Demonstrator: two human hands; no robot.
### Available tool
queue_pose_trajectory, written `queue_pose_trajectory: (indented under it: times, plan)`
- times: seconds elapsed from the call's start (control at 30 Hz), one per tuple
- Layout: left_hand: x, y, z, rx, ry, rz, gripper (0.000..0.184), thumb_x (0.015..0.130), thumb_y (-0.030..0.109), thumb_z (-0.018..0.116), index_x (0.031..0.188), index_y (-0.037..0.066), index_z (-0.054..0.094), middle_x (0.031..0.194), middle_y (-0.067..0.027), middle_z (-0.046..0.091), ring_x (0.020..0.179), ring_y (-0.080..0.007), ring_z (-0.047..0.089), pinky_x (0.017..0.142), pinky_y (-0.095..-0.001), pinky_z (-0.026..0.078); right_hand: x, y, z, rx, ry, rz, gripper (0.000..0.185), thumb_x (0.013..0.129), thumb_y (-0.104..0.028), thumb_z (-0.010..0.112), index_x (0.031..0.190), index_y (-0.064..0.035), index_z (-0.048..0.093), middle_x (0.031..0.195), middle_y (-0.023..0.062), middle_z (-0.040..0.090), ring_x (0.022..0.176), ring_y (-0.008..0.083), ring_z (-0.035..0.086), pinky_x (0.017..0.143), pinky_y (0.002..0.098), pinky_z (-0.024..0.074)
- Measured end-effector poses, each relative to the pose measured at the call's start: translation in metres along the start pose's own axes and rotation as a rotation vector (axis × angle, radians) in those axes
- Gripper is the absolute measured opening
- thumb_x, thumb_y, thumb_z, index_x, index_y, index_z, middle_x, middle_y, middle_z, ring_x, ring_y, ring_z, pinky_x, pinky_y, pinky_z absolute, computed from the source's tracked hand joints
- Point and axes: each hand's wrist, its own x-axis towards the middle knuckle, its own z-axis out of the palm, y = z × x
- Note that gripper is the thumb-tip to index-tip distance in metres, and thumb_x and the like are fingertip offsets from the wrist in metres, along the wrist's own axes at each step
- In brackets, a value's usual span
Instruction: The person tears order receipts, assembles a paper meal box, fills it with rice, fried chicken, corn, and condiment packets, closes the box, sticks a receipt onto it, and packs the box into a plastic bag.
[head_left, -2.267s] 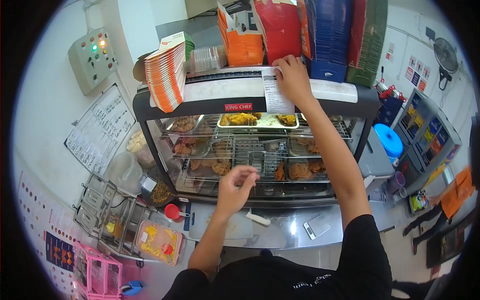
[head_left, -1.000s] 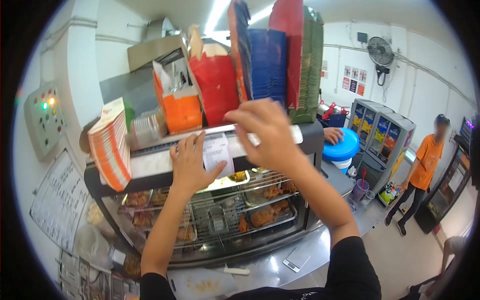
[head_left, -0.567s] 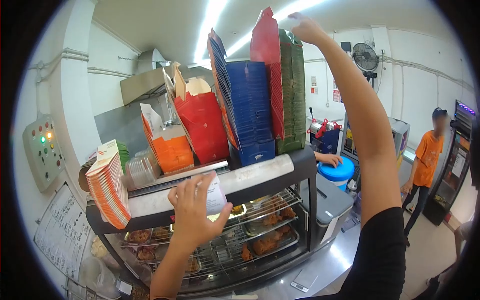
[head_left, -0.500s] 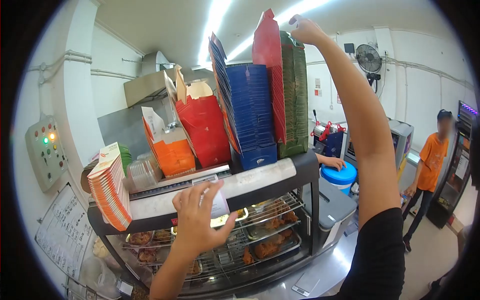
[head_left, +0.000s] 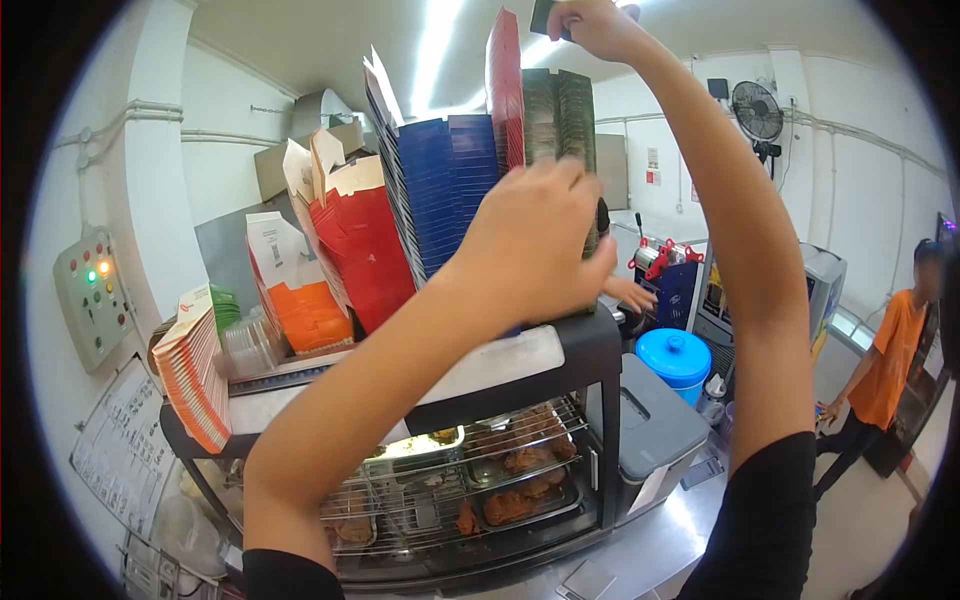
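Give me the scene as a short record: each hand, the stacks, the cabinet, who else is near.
Right hand: raised high, gripping a dark flat piece
Left hand: blurred, in front of the green stack; contact unclear
Other stacks: blue stack, red stack, orange stack, atop the cabinet
Inside cabinet: browned food on trays, wire racks
Beyond cabinet: blue lid, another person's hand nearby
Far right: person in orange shirt, standing
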Motion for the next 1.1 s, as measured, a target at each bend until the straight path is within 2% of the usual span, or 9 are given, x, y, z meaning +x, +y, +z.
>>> queue_pose_trajectory:
  times: [0.07,0.17,0.2,0.37,0.57,0.8,0.93,1.07,1.1]
  plan:
    - [0.026,-0.012,0.020,0.114,-0.001,-0.047,0.049,0.085,0.032,0.072,0.119,-0.003,0.065,0.116,-0.0196,0.067,0.115,-0.0360,0.063,0.107,-0.0473,0.047,-0.001,0.038,0.030,-0.053,-0.098,-0.004,0.033,0.091,-0.025,0.061,0.119,-0.0201,0.076,0.103,0.0118,0.075,0.091,0.0254,0.068,0.085,0.0381,0.0501]
    - [0.058,-0.028,0.040,0.446,0.061,-0.089,0.062,0.084,0.039,0.070,0.127,-0.005,0.062,0.123,-0.0182,0.065,0.123,-0.0332,0.060,0.119,-0.0463,0.037,-0.019,-0.014,0.009,-0.092,-0.344,0.167,0.033,0.088,-0.039,0.060,0.110,-0.0239,0.079,0.107,0.0103,0.075,0.099,0.0290,0.069,0.085,0.0434,0.0481]
    - [0.069,-0.033,0.038,0.547,0.058,-0.108,0.065,0.085,0.042,0.069,0.129,-0.006,0.061,0.124,-0.0173,0.064,0.125,-0.0319,0.059,0.121,-0.0463,0.033,-0.010,0.011,0.036,-0.257,-0.205,-0.038,0.035,0.087,-0.043,0.056,0.103,-0.0266,0.083,0.102,0.0088,0.077,0.098,0.0258,0.070,0.084,0.0409,0.0449]
    - [0.100,-0.041,0.033,0.703,-0.176,-0.364,0.080,0.087,0.051,0.064,0.142,-0.006,0.052,0.136,-0.0151,0.060,0.133,-0.0259,0.054,0.124,-0.0469,0.024,-0.016,-0.023,-0.003,0.062,-0.476,0.104,0.037,0.085,-0.032,0.066,0.114,-0.0165,0.081,0.107,0.0106,0.076,0.102,0.0246,0.069,0.087,0.0394,0.0507]
    - [0.093,-0.064,0.071,0.753,0.127,-0.356,0.098,0.083,0.057,0.066,0.153,-0.006,0.039,0.146,-0.0149,0.052,0.134,-0.0238,0.052,0.117,-0.0424,0.031,-0.008,0.002,0.010,0.176,-0.499,0.084,0.039,0.085,-0.030,0.073,0.119,-0.0125,0.078,0.112,0.0097,0.075,0.101,0.0223,0.067,0.087,0.0373,0.0553]
    - [0.112,-0.047,0.050,0.661,-0.073,-0.510,0.099,0.070,0.058,0.076,0.143,-0.004,0.051,0.133,-0.0133,0.059,0.121,-0.0235,0.063,0.107,-0.0391,0.036,0.000,-0.015,0.000,0.109,-0.615,0.130,0.031,0.089,-0.020,0.065,0.114,-0.0086,0.079,0.115,0.0138,0.077,0.097,0.0307,0.072,0.090,0.0396,0.0570]
    - [0.115,-0.052,0.049,0.670,-0.054,-0.481,0.095,0.067,0.058,0.079,0.138,-0.001,0.056,0.128,-0.0124,0.061,0.113,-0.0241,0.068,0.103,-0.0395,0.038,0.012,0.011,0.019,0.065,-0.616,-0.018,0.033,0.088,-0.025,0.068,0.115,-0.0090,0.079,0.113,0.0135,0.077,0.097,0.0307,0.072,0.088,0.0395,0.0580]
    - [0.112,-0.054,0.046,0.637,-0.030,-0.470,0.093,0.065,0.056,0.082,0.136,0.001,0.057,0.128,-0.0124,0.061,0.112,-0.0247,0.069,0.102,-0.0407,0.040,0.061,0.094,0.090,-0.148,-0.432,-0.732,0.036,0.088,-0.030,0.069,0.115,-0.0092,0.079,0.111,0.0130,0.078,0.095,0.0308,0.073,0.086,0.0402,0.0589]
    - [0.113,-0.054,0.045,0.636,-0.023,-0.469,0.092,0.065,0.055,0.083,0.136,0.002,0.057,0.128,-0.0124,0.061,0.112,-0.0247,0.069,0.103,-0.0409,0.040,0.048,0.083,0.077,-0.010,-0.503,-0.496,0.036,0.088,-0.031,0.069,0.115,-0.0094,0.079,0.109,0.0130,0.078,0.094,0.0311,0.073,0.086,0.0403,0.0587]
